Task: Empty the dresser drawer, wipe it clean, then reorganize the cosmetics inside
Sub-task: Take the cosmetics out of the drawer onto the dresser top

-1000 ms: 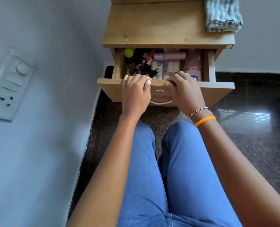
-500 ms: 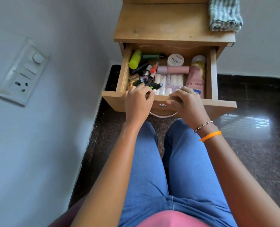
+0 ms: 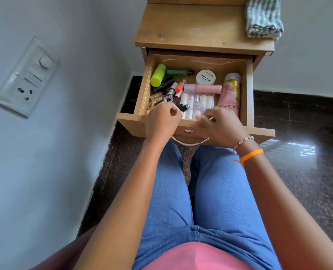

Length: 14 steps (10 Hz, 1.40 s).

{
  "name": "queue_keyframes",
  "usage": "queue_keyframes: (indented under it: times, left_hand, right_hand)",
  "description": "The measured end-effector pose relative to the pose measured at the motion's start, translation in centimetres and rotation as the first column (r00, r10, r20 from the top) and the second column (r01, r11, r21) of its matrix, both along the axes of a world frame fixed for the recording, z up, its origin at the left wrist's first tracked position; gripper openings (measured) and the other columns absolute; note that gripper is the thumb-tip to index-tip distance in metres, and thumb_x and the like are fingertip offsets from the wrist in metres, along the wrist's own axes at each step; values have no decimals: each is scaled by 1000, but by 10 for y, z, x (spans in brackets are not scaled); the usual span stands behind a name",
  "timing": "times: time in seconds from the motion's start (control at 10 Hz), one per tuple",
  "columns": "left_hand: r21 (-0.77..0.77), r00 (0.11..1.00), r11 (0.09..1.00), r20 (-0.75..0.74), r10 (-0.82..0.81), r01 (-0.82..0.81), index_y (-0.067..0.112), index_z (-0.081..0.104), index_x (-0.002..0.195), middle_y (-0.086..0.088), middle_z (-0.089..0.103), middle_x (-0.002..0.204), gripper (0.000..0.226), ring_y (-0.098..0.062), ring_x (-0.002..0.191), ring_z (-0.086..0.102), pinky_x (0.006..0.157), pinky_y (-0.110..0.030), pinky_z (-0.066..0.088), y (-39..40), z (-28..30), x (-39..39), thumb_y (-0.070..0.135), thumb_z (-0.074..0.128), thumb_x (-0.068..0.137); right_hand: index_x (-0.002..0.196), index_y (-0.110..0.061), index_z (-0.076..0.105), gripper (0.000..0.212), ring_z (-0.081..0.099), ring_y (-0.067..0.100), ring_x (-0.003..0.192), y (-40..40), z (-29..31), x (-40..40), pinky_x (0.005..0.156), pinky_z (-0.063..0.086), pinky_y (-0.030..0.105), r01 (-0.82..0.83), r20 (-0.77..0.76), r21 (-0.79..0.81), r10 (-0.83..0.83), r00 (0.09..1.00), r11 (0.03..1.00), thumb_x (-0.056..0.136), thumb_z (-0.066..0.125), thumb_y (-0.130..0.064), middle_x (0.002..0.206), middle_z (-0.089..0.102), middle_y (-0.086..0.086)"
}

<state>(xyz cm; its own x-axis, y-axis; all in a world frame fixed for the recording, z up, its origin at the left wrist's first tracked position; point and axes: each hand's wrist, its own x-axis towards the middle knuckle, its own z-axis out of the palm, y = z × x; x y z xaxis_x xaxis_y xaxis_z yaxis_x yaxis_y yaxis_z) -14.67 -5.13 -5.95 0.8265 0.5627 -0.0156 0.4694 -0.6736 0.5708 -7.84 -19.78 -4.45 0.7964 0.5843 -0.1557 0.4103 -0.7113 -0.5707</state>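
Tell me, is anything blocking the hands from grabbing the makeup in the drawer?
Nothing visible does. The drawer is open, and the left hand and right hand are at its front edge, right over the cosmetics.

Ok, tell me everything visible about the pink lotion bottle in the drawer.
The pink lotion bottle lies on its side along the right wall of the open drawer, its pale cap toward the back. It looks like glossy plastic, with a yellow patch near the cap and lettering that partly reads "Gluta-Hya". A pink tube lies just to its left. Its near end is hidden behind the right hand; whether the hand touches it is unclear.
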Motion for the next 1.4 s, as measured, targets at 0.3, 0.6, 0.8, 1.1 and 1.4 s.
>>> queue_keyframes:
  times: [0.3,0.6,0.8,1.1,1.4]
  left_hand:
    - [71,980,983,-117,-161,170,12,61,116,-10,56,123,29,-29,111,51,86,-39,46,3,-3,51,14,59,87]
    - [5,966,989,-212,-146,150,8,55,100,-15,55,119,20,-33,104,54,71,-36,40,-3,-4,51,19,40,93]
    - [10,972,993,-207,-111,116,3,54,118,-16,56,118,32,-31,102,56,70,-36,43,-5,3,47,15,32,98]
    - [-69,982,996,-177,-59,47,8,62,113,-13,60,119,33,-31,101,58,70,-33,42,1,0,50,11,34,95]
    - [-161,995,987,-99,-28,12,14,62,117,-6,60,127,28,-24,111,58,85,-32,46,10,0,66,7,47,94]
  right_hand:
    - [120,-1,54,44,57,32,109,39,-12,62,84,46,35,190,-184,-340,-264,947,921,89,58,-32,120,60,17]
    - [124,-7,54,60,54,33,118,65,-51,83,99,46,44,242,-281,-391,-365,887,888,72,73,-32,126,57,14]
    - [127,-3,50,76,51,37,119,63,-62,92,99,46,49,241,-436,-344,-382,815,907,63,79,-34,130,54,17]
    - [126,-2,31,51,49,26,110,34,-18,78,96,46,31,404,-447,-112,-410,795,908,88,60,-20,119,48,12]
    - [111,-12,50,52,62,25,99,0,22,110,90,51,53,552,-466,390,-360,808,737,72,62,-43,112,62,13]
